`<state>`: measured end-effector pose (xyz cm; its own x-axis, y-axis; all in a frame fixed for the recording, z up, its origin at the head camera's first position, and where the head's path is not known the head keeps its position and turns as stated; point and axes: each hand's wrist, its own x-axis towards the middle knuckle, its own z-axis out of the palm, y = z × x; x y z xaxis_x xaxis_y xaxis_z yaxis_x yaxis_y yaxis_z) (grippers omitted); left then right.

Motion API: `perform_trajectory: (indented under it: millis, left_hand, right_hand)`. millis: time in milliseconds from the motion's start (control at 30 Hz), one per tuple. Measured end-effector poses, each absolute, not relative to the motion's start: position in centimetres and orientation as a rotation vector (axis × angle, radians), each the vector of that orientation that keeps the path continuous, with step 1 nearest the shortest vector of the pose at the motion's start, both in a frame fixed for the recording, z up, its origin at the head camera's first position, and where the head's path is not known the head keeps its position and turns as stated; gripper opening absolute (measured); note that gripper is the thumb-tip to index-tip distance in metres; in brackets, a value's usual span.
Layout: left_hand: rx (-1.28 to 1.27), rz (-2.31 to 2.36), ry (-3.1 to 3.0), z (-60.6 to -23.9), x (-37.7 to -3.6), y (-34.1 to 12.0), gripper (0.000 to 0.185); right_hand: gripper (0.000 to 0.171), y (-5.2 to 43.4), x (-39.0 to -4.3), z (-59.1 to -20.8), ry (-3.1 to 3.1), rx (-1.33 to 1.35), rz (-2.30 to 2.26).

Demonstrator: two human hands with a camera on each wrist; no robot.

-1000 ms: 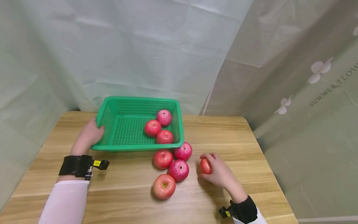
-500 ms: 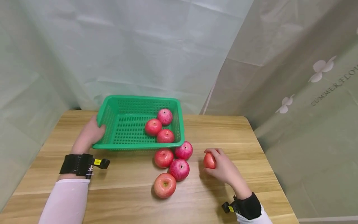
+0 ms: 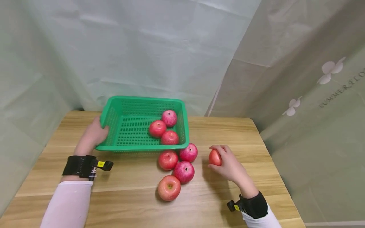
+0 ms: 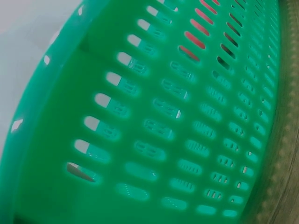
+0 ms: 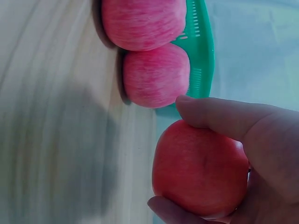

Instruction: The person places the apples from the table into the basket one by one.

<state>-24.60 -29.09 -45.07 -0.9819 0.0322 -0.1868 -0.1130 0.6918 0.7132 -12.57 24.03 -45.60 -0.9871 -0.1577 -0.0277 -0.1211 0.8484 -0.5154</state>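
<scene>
While my left hand (image 3: 92, 136) grips the green basket's (image 3: 182, 125) left rim, my right hand (image 3: 229, 164) holds an apple (image 3: 214, 157) just above the table (image 3: 256, 139), right of the basket; next, I judge, comes a carry leftward over the rim.

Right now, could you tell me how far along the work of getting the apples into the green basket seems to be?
Three apples already lie in the green basket, toward its right side. The right hand grips a fifth loose apple just off the table, and the left hand holds the basket's left rim. Four apples remain on the wooden table in front of the basket, so it looks less than half done.
</scene>
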Motion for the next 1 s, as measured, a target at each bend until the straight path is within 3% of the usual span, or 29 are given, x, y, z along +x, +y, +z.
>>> perform_trajectory:
  millis: [1000]
  left_hand:
    - [-0.099,1.201,2.677,-44.8,-24.4,-28.8,0.065]
  right_hand:
    - [0.065,21.7,-17.1,-40.7,2.948,-0.379,-0.963]
